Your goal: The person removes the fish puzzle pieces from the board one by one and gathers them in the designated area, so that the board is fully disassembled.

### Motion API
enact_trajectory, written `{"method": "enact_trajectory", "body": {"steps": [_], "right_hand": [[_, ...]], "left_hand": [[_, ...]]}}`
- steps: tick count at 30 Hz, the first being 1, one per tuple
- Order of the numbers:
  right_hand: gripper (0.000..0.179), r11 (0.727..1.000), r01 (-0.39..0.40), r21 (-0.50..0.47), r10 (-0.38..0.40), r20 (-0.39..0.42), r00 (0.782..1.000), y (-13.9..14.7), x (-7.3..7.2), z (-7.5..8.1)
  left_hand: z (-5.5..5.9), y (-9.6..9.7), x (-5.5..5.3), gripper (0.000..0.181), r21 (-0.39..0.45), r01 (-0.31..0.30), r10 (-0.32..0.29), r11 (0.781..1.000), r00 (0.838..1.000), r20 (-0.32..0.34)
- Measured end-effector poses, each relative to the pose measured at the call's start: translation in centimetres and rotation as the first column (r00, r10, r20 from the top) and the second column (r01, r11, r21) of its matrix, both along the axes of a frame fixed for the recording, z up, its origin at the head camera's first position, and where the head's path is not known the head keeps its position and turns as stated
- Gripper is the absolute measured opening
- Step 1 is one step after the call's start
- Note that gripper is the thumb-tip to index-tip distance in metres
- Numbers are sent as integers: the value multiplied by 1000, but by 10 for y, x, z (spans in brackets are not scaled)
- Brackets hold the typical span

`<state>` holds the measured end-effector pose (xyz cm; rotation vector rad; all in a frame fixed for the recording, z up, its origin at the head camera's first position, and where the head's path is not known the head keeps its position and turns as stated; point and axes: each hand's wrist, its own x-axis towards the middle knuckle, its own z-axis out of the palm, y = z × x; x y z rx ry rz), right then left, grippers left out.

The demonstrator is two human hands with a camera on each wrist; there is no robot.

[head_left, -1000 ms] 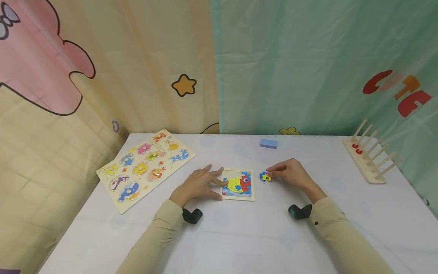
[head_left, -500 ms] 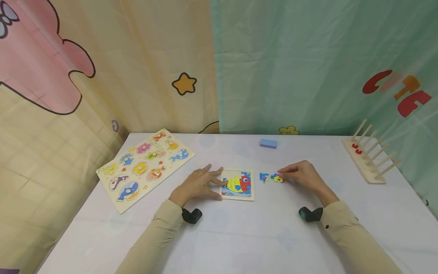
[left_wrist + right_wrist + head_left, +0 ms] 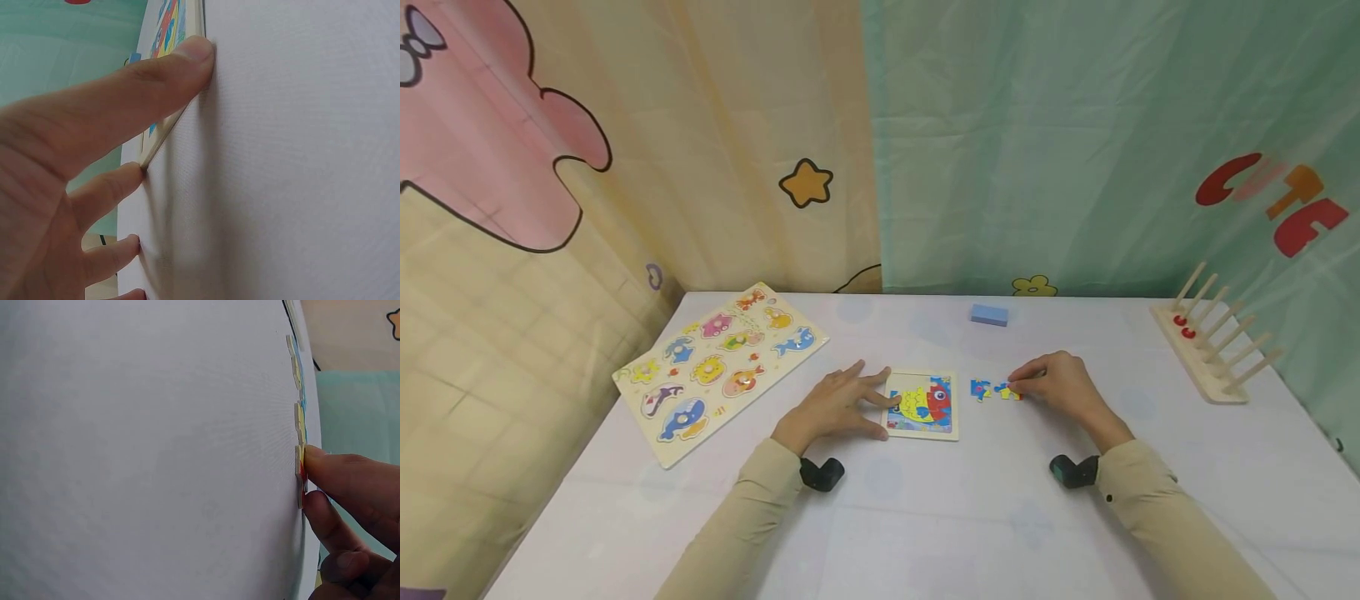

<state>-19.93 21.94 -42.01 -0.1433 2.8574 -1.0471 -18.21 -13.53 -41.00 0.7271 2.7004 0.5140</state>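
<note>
A small wooden fish puzzle (image 3: 925,406) lies in its pale frame in the middle of the table. My left hand (image 3: 837,406) is spread along its left side. The thumb touches the frame's near edge, and another fingertip meets a corner in the left wrist view. My right hand (image 3: 1063,385) pinches the right end of a yellow, blue and red jigsaw piece (image 3: 1005,390), thumb and finger close together in the right wrist view. That piece lies flat on the table. A blue jigsaw piece (image 3: 980,389) sits just left of it, toward the frame.
A large knobbed sea-animal puzzle board (image 3: 718,367) lies angled at the left. At the back is a blue block (image 3: 989,315). A wooden peg stand (image 3: 1206,354) with red beads occupies the right side. Curtains (image 3: 1045,150) hang behind the white table (image 3: 925,517).
My right hand has moved right with the yellow jigsaw piece, away from the blue piece it overlapped, which now shows beside it. My left hand has stayed at the frame.
</note>
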Motion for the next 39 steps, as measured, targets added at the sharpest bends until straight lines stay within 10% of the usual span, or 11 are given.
{"method": "enact_trajectory", "body": {"steps": [25, 39], "right_hand": [[24, 999, 36, -40, -36, 8, 999, -8, 0, 2], [21, 1000, -8, -29, 9, 39, 999, -69, -10, 11]], "left_hand": [[2, 2, 0, 56, -18, 8, -8, 1000, 1000, -1], [2, 1, 1, 55, -9, 3, -3, 1000, 1000, -2]]}}
